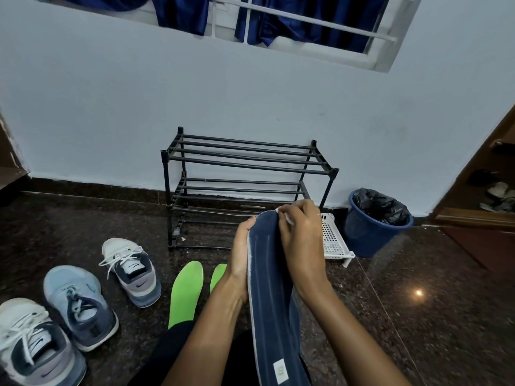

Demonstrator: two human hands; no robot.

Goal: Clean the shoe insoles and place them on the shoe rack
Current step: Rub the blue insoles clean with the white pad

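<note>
A dark blue cloth [270, 288] with a pale edge and a white label hangs between my hands in front of the rack. My left hand [240, 254] grips its left edge from the side. The fingers of my right hand [302, 246] curl over its top end and pinch it. I cannot tell whether an insole lies under the cloth. Two bright green insoles lie on the dark floor, one [186, 292] in full view and the other [218, 275] partly hidden behind my left wrist. The black tube shoe rack [245, 165] stands against the wall with bare shelves.
Three sneakers sit on the floor at the left: a white and navy one [131, 271], a light blue one [79, 305] and a white one [33, 344]. A white perforated tray [333, 238] leans beside the rack, with a blue bin [373, 227] lined in black to its right.
</note>
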